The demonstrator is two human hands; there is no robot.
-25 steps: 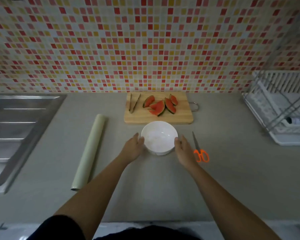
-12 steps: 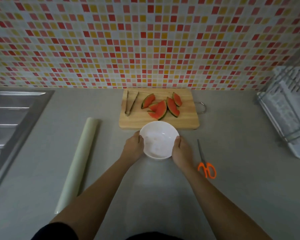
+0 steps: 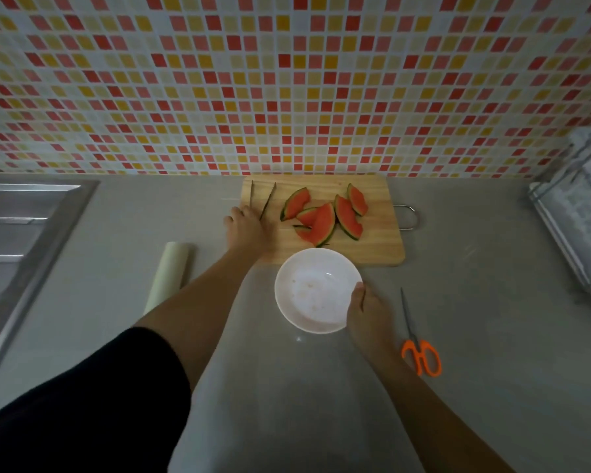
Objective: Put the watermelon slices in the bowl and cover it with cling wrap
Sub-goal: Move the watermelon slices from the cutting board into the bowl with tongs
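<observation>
**Left hand at the tongs, right hand steadying the bowl**

While the right hand (image 3: pixel 367 312) rests against the near right rim of the white bowl (image 3: pixel 316 290), thumb on the edge and fingers curled around the outer wall in a light grip, the left hand (image 3: pixel 248 228) lies across the left end of the wooden cutting board (image 3: pixel 376 247). Its fingers lie over the near end of the metal tongs (image 3: pixel 261 199), whose two arms fan out toward the tiled wall (image 3: pixel 287 80); whether the fingers have closed on the tongs cannot be told from this angle.

The watermelon slices (image 3: pixel 325 215) lie in a loose overlapping cluster on the middle of the board, red flesh up, just right of the tongs and beyond the bowl. The bowl stands on the grey counter (image 3: pixel 492 336), its far rim touching or overlapping the near edge of the board, and holds no fruit.

The cling wrap roll (image 3: pixel 169 274) lies on the counter to the left, partly hidden behind the left forearm. Orange-handled scissors (image 3: pixel 418 343) lie just right of the right wrist, blades pointing away. A steel sink (image 3: pixel 21 240) fills the left edge and a dish rack (image 3: pixel 577 213) the right.
</observation>
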